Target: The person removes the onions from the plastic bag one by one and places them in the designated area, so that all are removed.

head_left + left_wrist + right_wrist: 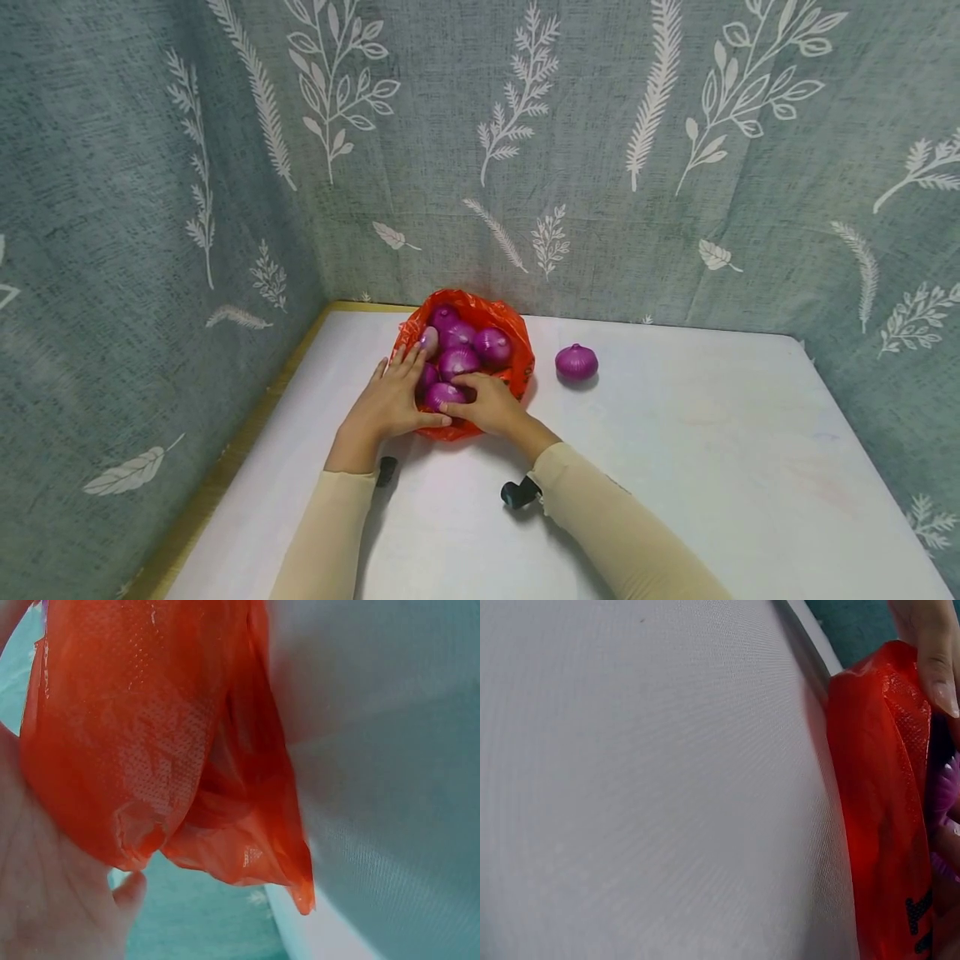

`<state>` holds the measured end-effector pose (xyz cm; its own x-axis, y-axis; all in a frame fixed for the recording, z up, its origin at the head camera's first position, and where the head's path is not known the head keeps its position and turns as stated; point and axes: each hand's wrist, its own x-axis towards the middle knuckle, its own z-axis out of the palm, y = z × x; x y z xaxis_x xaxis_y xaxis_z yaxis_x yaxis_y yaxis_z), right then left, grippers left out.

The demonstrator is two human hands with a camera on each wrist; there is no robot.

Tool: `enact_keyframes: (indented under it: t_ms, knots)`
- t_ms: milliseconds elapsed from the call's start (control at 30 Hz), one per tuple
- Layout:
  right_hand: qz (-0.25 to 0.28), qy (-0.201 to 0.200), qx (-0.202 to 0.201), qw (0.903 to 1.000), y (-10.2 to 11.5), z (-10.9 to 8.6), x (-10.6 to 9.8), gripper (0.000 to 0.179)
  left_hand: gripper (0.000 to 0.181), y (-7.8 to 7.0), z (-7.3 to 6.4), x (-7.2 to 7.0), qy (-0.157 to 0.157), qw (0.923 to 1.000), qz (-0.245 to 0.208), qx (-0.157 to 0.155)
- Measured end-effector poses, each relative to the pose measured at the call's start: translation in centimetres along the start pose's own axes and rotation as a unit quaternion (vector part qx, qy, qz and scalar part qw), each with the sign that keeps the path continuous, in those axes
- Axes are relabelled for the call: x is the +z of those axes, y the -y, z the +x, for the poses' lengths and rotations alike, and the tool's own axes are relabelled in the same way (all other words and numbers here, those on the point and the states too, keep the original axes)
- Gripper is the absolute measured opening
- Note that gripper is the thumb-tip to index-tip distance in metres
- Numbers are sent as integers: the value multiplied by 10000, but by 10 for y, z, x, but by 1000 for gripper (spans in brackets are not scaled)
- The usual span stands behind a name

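Observation:
A red plastic bag stands on the white table, its mouth spread wide and several purple onions inside. My left hand lies along the bag's left side with fingers stretched out and thumb across the front rim. Its palm is against the red plastic in the left wrist view. Reaching over the front right of the rim, my right hand has its thumb and fingers around the front onion. In the right wrist view, part of an onion shows beside the rim.
One loose onion sits on the table to the right of the bag. Grey-green cloth with white leaf prints hangs behind and at both sides. Dark wrist devices show under the forearms.

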<state>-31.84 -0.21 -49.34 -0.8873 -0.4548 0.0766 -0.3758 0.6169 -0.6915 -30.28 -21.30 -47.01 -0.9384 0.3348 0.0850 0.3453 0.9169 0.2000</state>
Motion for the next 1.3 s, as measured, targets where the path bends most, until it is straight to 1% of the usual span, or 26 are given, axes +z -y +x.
enact_keyframes:
  t_ms: [133,200,300,400,500,567,667,800,1033,1167,1300]
  knots:
    - [39,-137,-24,9999,-2,-1,-2,56,125,1,0,0,-69,9999,34,99]
    - [37,-201,-101,9997,-3,-1,-4,51,124,2,0,-1,-126,9998,63,160]
    - [-73,-169,-213,9996,-2,-1,-6,49,123,4,0,-2,-193,9996,89,209]
    - [-205,-7,-149,9997,0,-1,-6,57,126,6,0,-3,-120,9998,34,140]
    - [-317,78,8,9995,4,-1,-4,67,130,9,1,-2,37,10000,-43,-32]
    - [-404,54,85,9991,7,-1,-2,72,133,11,1,-2,98,9998,-110,-111]
    - [-511,13,188,9985,9,-1,1,77,136,14,2,0,117,9997,-174,-141]
    - [-501,-43,295,9983,11,-1,2,77,139,14,3,1,160,9994,-254,-186]
    - [-316,-24,434,9986,7,-5,-2,75,143,13,4,5,396,9975,-371,-452]
    - [-224,34,373,9990,3,-8,-7,72,142,12,3,7,470,9961,-453,-602]
    - [-280,73,340,9990,-3,-12,-15,70,138,10,3,9,483,9949,-561,-683]
